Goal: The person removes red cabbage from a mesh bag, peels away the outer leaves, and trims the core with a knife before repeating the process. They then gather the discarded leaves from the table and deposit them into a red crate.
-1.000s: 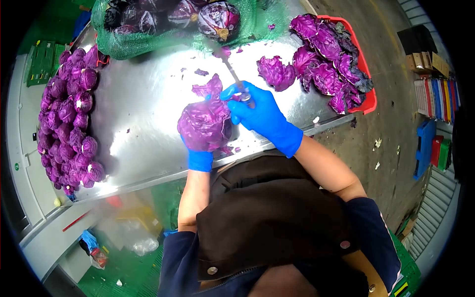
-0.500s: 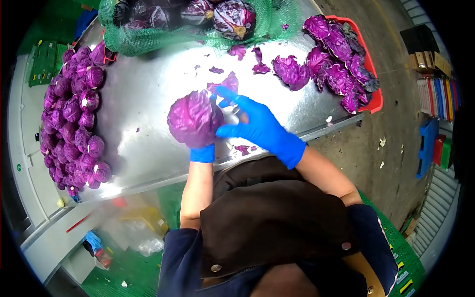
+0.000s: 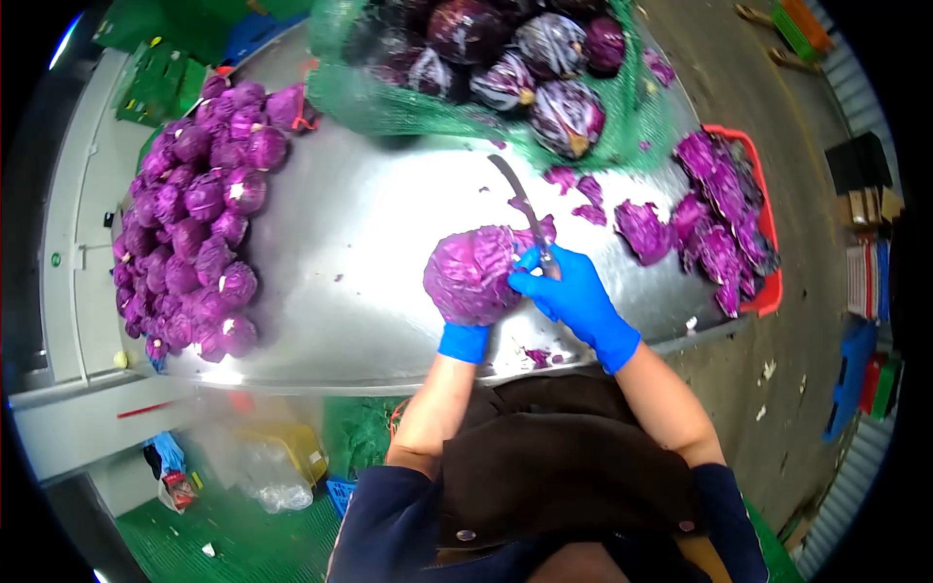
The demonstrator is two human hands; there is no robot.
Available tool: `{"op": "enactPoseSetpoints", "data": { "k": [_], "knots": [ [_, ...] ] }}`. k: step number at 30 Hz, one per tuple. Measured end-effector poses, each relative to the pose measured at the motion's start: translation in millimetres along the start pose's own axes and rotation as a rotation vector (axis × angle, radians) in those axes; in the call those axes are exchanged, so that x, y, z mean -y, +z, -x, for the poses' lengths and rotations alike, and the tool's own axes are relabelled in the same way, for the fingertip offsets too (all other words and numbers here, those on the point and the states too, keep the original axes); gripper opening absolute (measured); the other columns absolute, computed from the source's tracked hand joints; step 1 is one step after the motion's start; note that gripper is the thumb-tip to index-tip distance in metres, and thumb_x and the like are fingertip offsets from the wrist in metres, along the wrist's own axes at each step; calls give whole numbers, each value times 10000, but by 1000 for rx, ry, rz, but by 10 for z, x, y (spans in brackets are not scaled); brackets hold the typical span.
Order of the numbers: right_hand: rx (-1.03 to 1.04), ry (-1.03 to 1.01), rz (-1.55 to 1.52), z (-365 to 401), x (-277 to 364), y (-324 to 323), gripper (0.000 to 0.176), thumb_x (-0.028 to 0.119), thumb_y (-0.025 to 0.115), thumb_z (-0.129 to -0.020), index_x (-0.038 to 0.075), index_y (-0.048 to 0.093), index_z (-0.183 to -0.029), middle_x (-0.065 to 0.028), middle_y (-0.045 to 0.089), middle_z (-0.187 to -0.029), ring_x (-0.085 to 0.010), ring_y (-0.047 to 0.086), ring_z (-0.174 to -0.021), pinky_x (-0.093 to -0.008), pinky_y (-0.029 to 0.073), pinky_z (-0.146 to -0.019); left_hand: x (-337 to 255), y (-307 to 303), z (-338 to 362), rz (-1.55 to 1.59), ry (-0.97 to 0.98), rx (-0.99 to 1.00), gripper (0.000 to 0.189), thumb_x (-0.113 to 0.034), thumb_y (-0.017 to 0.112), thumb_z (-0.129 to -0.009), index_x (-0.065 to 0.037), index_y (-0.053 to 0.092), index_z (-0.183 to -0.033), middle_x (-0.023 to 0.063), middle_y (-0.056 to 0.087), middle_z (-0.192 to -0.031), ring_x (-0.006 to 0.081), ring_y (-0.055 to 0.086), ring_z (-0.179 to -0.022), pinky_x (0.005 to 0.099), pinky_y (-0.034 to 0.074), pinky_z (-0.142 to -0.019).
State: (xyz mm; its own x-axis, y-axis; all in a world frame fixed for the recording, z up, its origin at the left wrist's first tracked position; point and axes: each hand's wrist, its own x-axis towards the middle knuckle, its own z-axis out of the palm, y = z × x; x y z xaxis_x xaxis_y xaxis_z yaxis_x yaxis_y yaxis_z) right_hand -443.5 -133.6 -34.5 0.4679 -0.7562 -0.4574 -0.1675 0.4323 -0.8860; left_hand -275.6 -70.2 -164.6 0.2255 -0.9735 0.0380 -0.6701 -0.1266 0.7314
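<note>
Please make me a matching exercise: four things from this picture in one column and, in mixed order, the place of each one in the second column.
Things:
1. knife
2. single cabbage
3. leaf heap
4. dark cabbages

Places:
A. inside the green net
B. in the red crate
C. in the right hand
D. held by the left hand

Pairs: 1-C, 2-D, 3-B, 4-A

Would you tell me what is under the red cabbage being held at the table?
The left hand in a blue glove supports the red cabbage from below; only its cuff shows, the fingers are covered. Beneath lies the steel table. Whether they touch is hidden.
</note>
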Motion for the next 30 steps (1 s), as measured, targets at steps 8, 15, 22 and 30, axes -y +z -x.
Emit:
{"op": "enactPoseSetpoints", "data": {
  "k": [8, 15, 22, 30],
  "knots": [
    [-227, -534, 306, -298, -264, 218, 244, 122, 685, -796, 25, 620, -1009, -92, 647, -743, -146, 635, -656, -302, 510, -624, 856, 133, -61, 38, 64, -30, 534, -370, 496, -949, -142, 390, -1420, 57, 447, -1411, 241, 393, -1316, 404, 269, -1138],
    [-168, -295, 131, -516, 156, 114, 373, 160, 759, -793, 24, 584, -1093, -37, 612, -840, -92, 588, -762, -253, 498, -676, 352, -302, -605, -337, 115, -230, 409, -304, 644, -881, -103, 586, -1233, 68, 625, -1175, 245, 564, -1112, 378, 446, -955],
    [-254, -391, 409, -671, 71, 484, 565, 307, 807, -758, -7, 552, -1153, -107, 646, -984, -129, 596, -841, -314, 505, -739, 444, -92, -657, 1346, -218, -320, 401, -257, 469, -969, -40, 476, -1307, 110, 548, -1292, 243, 544, -1166, 380, 449, -1005],
    [-355, -617, 552, -719, -103, 349, 397, 342, 725, -816, 16, 611, -1011, -69, 582, -609, -176, 587, -530, -339, 481, -553, 652, -37, -564, 471, -155, -173, 588, -373, 648, -823, -146, 501, -1345, 69, 526, -1346, 189, 479, -1256, 357, 309, -1108]
  ]
}}
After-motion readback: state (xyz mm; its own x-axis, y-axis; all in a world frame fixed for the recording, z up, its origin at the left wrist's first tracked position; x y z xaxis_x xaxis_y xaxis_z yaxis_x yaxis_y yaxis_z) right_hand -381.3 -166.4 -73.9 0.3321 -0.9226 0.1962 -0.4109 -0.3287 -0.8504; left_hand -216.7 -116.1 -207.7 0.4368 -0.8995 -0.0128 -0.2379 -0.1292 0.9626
